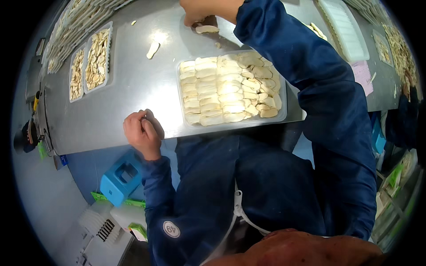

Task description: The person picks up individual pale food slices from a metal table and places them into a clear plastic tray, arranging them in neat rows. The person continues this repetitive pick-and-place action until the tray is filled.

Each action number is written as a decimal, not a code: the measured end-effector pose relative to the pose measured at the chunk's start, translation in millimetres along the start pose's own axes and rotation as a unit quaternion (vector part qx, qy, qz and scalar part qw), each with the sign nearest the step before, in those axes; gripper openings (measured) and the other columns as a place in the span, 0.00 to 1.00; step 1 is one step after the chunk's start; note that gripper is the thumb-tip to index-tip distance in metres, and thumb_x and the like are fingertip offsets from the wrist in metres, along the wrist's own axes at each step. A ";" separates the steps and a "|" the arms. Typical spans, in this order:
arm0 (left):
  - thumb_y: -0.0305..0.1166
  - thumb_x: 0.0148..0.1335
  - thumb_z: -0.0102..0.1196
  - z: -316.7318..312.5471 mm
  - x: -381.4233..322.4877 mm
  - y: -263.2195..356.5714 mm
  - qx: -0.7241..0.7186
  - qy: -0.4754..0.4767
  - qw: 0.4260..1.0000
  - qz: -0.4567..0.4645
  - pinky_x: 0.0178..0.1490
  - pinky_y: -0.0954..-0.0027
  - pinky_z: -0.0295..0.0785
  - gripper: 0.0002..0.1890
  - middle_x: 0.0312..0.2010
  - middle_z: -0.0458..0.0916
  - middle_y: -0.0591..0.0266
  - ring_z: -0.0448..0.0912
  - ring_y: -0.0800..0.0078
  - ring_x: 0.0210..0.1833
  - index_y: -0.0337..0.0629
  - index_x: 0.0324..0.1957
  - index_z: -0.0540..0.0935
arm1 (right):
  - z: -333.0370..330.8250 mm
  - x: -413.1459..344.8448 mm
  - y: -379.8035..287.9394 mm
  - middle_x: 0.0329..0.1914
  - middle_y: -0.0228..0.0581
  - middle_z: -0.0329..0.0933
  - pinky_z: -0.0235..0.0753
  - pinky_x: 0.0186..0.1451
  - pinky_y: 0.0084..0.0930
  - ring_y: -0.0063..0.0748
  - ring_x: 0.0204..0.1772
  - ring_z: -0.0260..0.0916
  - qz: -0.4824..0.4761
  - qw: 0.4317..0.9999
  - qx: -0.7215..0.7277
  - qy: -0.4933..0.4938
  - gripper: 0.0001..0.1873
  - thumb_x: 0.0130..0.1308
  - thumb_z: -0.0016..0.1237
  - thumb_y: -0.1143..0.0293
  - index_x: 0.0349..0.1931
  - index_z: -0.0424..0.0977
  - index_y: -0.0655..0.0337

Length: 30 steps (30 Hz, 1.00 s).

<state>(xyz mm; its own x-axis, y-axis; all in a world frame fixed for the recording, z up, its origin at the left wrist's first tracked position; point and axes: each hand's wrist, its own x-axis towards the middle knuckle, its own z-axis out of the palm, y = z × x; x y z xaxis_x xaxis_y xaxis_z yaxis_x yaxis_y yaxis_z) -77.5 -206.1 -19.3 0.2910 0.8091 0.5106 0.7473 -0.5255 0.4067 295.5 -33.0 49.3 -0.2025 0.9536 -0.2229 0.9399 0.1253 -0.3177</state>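
In front of me a clear plastic tray (283,114) lies near the metal table's edge. Pale dried slices (229,88) fill it in overlapping columns, with smaller, less even pieces on the right side. My left hand (143,133) rests at the table edge left of the tray, fingers curled, nothing visible in it. Beyond the tray, my right hand (204,11) is bent down to the tabletop and partly cut off by the upper rim of the view. A loose slice (207,29) lies just below its fingers; whether they touch it I cannot tell. Another slice (153,50) lies alone farther left.
Two trays of small slices (96,60) stand on the left, beside stacked filled trays (80,26). A ridged plastic tray (346,30) and a pink sheet (362,76) are on the right. Below the table sits a blue stool (121,178). Another person's sleeve (401,123) shows far right.
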 end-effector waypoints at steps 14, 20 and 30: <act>0.19 0.68 0.54 1.2 -0.6 5.2 0.011 0.019 1.000 0.005 0.52 0.58 0.77 0.08 0.41 0.84 0.53 0.81 0.54 0.44 0.34 0.43 0.87 | -51.4 -164.3 56.5 0.33 0.49 0.83 0.80 0.43 0.43 0.49 0.37 0.81 -0.138 0.963 0.118 0.201 0.11 0.64 0.65 0.68 0.38 0.81 0.66; 0.22 0.71 0.58 2.2 3.0 4.0 -0.068 -0.016 0.996 -0.061 0.52 0.63 0.77 0.07 0.44 0.84 0.55 0.82 0.61 0.45 0.35 0.46 0.88 | 38.1 -314.0 80.7 0.41 0.41 0.82 0.82 0.51 0.29 0.38 0.45 0.80 -0.015 0.971 0.085 0.222 0.04 0.71 0.61 0.78 0.40 0.79 0.63; 0.23 0.71 0.57 14.9 2.0 25.2 -0.023 0.018 0.996 -0.088 0.49 0.62 0.78 0.09 0.46 0.86 0.52 0.82 0.60 0.44 0.35 0.49 0.88 | 63.4 -329.2 81.5 0.46 0.42 0.86 0.84 0.54 0.33 0.43 0.49 0.85 -0.015 0.961 0.047 0.272 0.08 0.65 0.66 0.77 0.41 0.80 0.63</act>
<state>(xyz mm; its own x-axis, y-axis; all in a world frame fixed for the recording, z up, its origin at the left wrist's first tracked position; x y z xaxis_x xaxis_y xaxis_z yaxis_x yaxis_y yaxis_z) -49.2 -213.8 -19.4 0.1354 0.8801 0.4551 0.7567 -0.3884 0.5259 421.4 -354.0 38.4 -0.0316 0.9549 0.2953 0.9017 0.1547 -0.4037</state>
